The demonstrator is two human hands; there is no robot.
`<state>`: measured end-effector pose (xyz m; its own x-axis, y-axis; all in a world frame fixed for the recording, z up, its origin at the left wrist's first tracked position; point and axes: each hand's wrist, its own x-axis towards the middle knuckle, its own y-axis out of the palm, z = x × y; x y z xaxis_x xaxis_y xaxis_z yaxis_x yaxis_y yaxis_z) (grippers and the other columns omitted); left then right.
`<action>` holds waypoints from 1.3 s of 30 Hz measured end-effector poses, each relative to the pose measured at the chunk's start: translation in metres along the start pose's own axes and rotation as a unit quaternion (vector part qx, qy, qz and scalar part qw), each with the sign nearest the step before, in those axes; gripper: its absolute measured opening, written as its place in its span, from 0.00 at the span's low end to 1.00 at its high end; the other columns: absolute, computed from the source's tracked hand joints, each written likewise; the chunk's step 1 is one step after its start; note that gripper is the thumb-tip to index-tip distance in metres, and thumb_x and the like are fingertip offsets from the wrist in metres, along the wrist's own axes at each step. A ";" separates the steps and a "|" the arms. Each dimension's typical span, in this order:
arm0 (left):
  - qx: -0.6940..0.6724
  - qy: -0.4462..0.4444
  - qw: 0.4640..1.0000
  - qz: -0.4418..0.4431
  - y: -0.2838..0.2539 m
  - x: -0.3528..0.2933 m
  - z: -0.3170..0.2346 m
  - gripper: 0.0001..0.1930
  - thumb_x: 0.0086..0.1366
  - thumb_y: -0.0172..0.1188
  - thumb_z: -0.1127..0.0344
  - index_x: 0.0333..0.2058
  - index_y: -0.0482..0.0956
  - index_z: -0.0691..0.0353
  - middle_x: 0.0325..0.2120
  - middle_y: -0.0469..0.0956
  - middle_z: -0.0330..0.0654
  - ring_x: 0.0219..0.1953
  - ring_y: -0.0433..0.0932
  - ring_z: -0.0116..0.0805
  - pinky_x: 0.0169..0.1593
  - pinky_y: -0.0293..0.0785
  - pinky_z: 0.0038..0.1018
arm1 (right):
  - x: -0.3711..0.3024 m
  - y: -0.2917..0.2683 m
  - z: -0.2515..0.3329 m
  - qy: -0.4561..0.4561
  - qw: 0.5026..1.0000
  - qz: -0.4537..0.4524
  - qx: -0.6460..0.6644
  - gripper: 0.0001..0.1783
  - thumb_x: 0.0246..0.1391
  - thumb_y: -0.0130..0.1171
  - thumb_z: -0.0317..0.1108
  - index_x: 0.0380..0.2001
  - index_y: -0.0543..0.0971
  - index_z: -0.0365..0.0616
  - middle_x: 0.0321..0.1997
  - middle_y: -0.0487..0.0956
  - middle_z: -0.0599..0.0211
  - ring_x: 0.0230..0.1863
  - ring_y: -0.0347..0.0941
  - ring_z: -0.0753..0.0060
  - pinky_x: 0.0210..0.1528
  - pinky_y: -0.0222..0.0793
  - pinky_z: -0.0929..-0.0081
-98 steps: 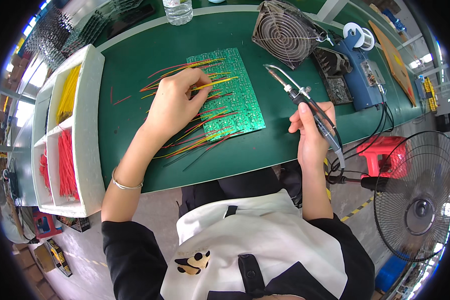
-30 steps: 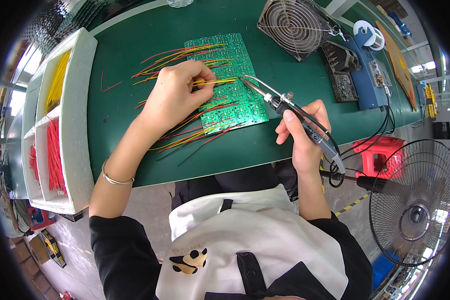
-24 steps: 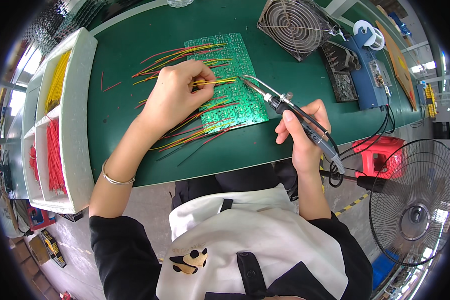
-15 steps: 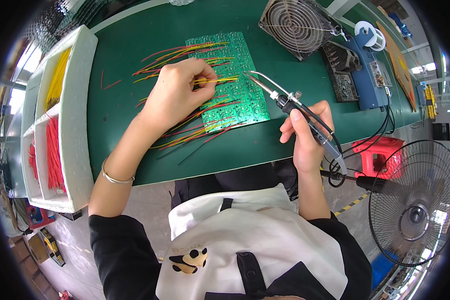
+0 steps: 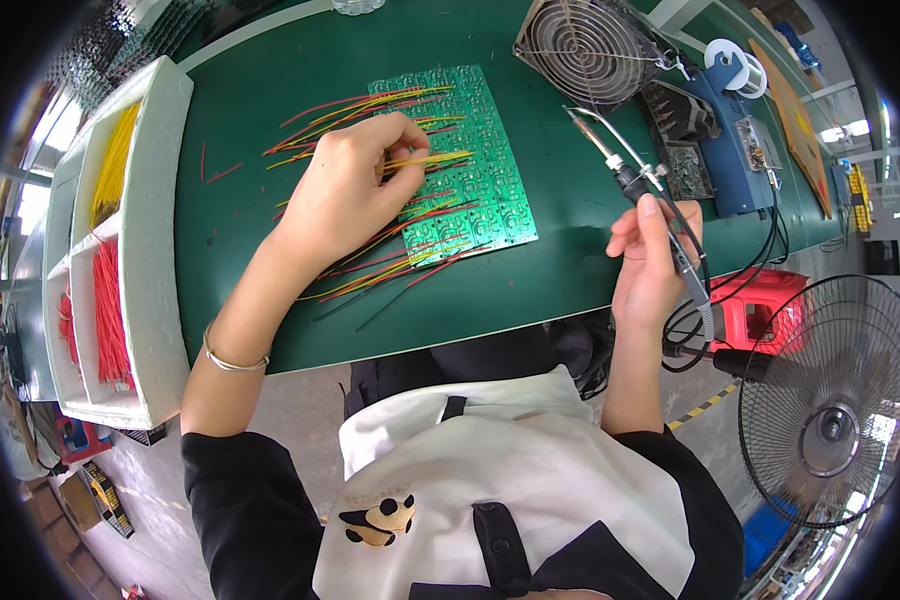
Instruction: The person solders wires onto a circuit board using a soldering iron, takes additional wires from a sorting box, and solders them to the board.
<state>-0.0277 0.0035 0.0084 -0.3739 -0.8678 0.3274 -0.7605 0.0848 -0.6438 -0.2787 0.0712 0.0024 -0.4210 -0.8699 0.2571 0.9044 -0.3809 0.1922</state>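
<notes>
A green circuit board panel lies flat on the green tabletop. Several red, yellow and dark wires stretch leftward from it. Over the panel's left part, my left hand is closed in a pinch on a yellow wire, whose end reaches right across the board. A red wire beside it may be in the pinch too; the fingers hide this. Held to the right of the panel and apart from it, a soldering iron with a thin feed tube along its tip points up and left. Around its handle my right hand is closed.
A white foam box with yellow and red wires in compartments stands at the left. Far right are a square fan, a blue soldering station and a solder spool. A round fan and red stool stand lower right.
My right hand has drawn the soldering iron rightward and up, off the board towards the square fan. The left hand keeps its pinch, nearly unmoved.
</notes>
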 end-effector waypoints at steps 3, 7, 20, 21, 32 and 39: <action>0.041 0.046 0.998 -0.023 -0.002 0.000 0.003 0.06 0.57 0.52 0.76 0.33 0.75 0.67 0.21 0.74 0.42 0.17 0.66 0.29 0.23 0.65 0.24 | 0.005 -0.007 -0.003 -0.005 1.000 -0.012 0.004 0.11 0.52 0.58 0.30 0.29 0.65 0.40 0.19 0.74 0.60 0.13 0.67 0.78 0.19 0.65 0.84; 0.192 0.201 0.954 -0.110 -0.010 0.005 0.002 0.05 0.54 0.51 0.78 0.31 0.72 0.65 0.20 0.73 0.45 0.20 0.73 0.43 0.25 0.69 0.34 | 0.004 -0.006 -0.005 0.012 1.000 -0.024 0.009 0.11 0.52 0.58 0.30 0.29 0.65 0.40 0.19 0.74 0.60 0.13 0.67 0.78 0.19 0.65 0.84; 0.186 0.166 0.967 0.053 0.009 -0.013 -0.027 0.21 0.44 0.70 0.55 0.26 0.66 0.58 0.17 0.70 0.37 0.17 0.70 0.37 0.20 0.65 0.30 | 0.005 -0.004 -0.008 0.001 1.000 -0.008 -0.023 0.13 0.51 0.60 0.31 0.30 0.65 0.39 0.20 0.75 0.60 0.16 0.70 0.76 0.21 0.68 0.83; 0.188 0.165 0.967 0.041 0.008 -0.012 -0.024 0.21 0.44 0.70 0.55 0.26 0.66 0.58 0.17 0.70 0.37 0.17 0.70 0.37 0.21 0.65 0.29 | 0.005 -0.004 -0.007 0.000 1.000 -0.007 -0.022 0.13 0.51 0.60 0.31 0.30 0.65 0.39 0.20 0.75 0.60 0.16 0.70 0.76 0.21 0.68 0.83; 0.048 0.107 0.993 -0.021 -0.001 -0.003 -0.016 0.09 0.58 0.56 0.73 0.32 0.64 0.67 0.24 0.70 0.46 0.22 0.69 0.40 0.27 0.67 0.30 | 0.004 -0.003 -0.006 0.010 1.000 -0.025 -0.010 0.14 0.50 0.61 0.32 0.30 0.66 0.39 0.20 0.75 0.60 0.16 0.69 0.76 0.22 0.67 0.82; 0.055 0.081 0.995 -0.025 -0.002 0.000 -0.008 0.02 0.56 0.56 0.78 0.29 0.72 0.67 0.26 0.70 0.43 0.21 0.67 0.33 0.25 0.65 0.25 | 0.002 -0.003 -0.007 0.005 1.000 -0.024 -0.014 0.13 0.51 0.61 0.31 0.30 0.66 0.40 0.20 0.75 0.61 0.16 0.69 0.76 0.22 0.67 0.82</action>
<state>-0.0311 0.0073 0.0153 -0.4247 -0.7787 0.4619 -0.7208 -0.0179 -0.6929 -0.2815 0.0680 -0.0044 -0.4636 -0.8532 0.2389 0.8847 -0.4308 0.1783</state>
